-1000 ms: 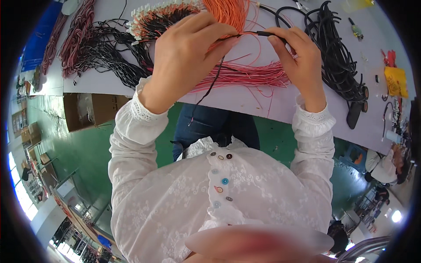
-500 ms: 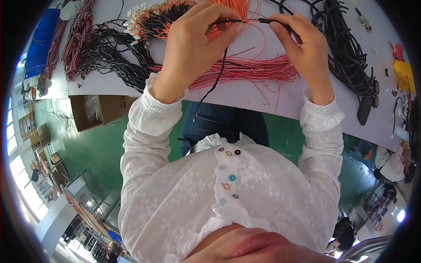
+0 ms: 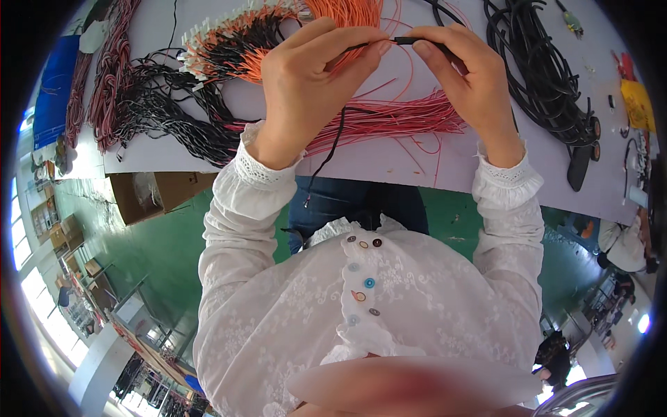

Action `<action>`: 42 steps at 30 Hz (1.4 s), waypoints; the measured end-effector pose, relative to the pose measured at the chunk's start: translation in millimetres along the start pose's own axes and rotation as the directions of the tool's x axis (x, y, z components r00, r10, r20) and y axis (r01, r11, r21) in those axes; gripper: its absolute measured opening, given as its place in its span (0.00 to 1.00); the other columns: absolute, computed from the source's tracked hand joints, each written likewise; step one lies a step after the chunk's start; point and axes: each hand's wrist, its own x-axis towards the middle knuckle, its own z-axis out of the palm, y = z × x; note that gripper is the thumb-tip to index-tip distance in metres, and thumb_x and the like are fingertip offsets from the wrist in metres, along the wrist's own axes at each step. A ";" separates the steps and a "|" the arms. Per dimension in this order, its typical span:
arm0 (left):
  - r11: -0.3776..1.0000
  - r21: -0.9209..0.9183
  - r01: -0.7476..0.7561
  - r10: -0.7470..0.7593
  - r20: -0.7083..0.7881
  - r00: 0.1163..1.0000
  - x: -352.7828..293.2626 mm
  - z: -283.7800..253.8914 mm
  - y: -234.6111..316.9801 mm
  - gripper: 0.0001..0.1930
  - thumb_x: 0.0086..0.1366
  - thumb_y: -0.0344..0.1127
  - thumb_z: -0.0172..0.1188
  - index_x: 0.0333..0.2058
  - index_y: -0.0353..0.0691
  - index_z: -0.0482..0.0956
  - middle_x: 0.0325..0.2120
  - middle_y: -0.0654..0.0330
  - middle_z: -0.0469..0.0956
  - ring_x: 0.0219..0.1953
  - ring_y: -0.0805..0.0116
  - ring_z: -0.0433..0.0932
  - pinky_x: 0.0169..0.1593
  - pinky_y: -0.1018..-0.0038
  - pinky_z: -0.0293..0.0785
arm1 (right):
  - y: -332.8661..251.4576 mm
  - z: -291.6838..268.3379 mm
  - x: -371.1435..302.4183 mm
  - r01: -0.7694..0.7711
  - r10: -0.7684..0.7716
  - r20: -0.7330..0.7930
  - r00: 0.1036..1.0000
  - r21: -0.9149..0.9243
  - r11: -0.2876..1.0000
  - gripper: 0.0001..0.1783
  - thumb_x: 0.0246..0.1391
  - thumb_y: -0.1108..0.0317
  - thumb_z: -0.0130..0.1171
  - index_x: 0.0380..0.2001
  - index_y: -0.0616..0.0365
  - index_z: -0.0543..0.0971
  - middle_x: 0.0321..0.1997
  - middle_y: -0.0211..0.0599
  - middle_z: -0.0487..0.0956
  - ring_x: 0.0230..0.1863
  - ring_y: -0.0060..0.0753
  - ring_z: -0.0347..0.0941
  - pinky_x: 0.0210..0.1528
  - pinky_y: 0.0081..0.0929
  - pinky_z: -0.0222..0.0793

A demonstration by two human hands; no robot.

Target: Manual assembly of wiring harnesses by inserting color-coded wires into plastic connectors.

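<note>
Over the table my left hand is closed, thumb and fingertips pinching a thin black wire. Its loose tail hangs below that hand past the table edge, with a small tip at the end. My right hand pinches a thicker black cable, its end pointing at the left fingertips. The two hands almost meet, and a bit of reddish wire shows in the narrow gap. Whether the wire and cable are joined is hidden by the fingers. A bundle of red wires lies beneath both hands.
Orange-and-black wires with white connectors lie behind my left hand. Black wire bundles and red-black ones spread leftward. Coiled thick black cables lie on the right, near a yellow item. A cardboard box stands below the table edge.
My hands have come closer together, narrowing the gap between the wire and the cable end. Both grips hold on. The whole view has shifted slightly.
</note>
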 end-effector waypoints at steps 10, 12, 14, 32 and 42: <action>0.989 -0.003 -0.150 0.148 -0.143 0.979 0.2 20.5 -3.5 0.09 0.51 0.24 0.74 0.32 0.40 0.86 0.23 0.63 0.78 0.21 0.70 0.73 0.24 0.76 0.69 | 2.9 7.3 -6.2 -0.011 0.015 -0.043 0.999 0.084 0.996 0.11 0.61 0.65 0.68 0.44 0.56 0.86 0.31 0.32 0.81 0.25 0.24 0.71 0.28 0.20 0.65; 0.981 0.004 -0.194 0.192 -0.157 0.969 -0.8 22.7 -7.7 0.09 0.51 0.23 0.74 0.33 0.40 0.87 0.23 0.63 0.78 0.21 0.69 0.73 0.25 0.75 0.70 | 6.6 9.0 -7.1 -0.009 0.014 -0.042 0.999 0.103 0.995 0.11 0.61 0.65 0.68 0.44 0.56 0.86 0.32 0.33 0.81 0.25 0.24 0.71 0.28 0.20 0.65; 0.986 -0.011 -0.165 0.161 -0.141 0.977 -2.4 21.6 -3.5 0.09 0.51 0.23 0.74 0.32 0.39 0.87 0.22 0.63 0.77 0.21 0.68 0.73 0.26 0.74 0.70 | 8.1 10.7 -8.3 -0.006 0.011 -0.040 0.999 0.122 0.993 0.11 0.61 0.65 0.68 0.44 0.56 0.86 0.32 0.33 0.81 0.26 0.24 0.71 0.28 0.19 0.65; 0.974 0.101 -0.205 0.216 -0.111 0.970 -6.6 17.1 2.0 0.11 0.52 0.26 0.75 0.36 0.40 0.87 0.25 0.62 0.79 0.25 0.68 0.78 0.28 0.75 0.74 | 8.6 2.1 -14.2 -0.107 0.107 0.007 0.994 0.188 0.976 0.11 0.66 0.66 0.64 0.48 0.58 0.86 0.27 0.23 0.73 0.25 0.12 0.61 0.26 0.16 0.52; 0.969 0.091 -0.227 0.237 -0.116 0.964 -8.6 19.5 2.7 0.11 0.52 0.24 0.74 0.35 0.39 0.86 0.27 0.62 0.80 0.24 0.69 0.79 0.28 0.76 0.75 | 8.5 5.7 -14.1 -0.033 0.032 0.011 0.999 0.174 0.984 0.11 0.65 0.67 0.65 0.46 0.59 0.86 0.30 0.27 0.79 0.28 0.15 0.67 0.29 0.17 0.59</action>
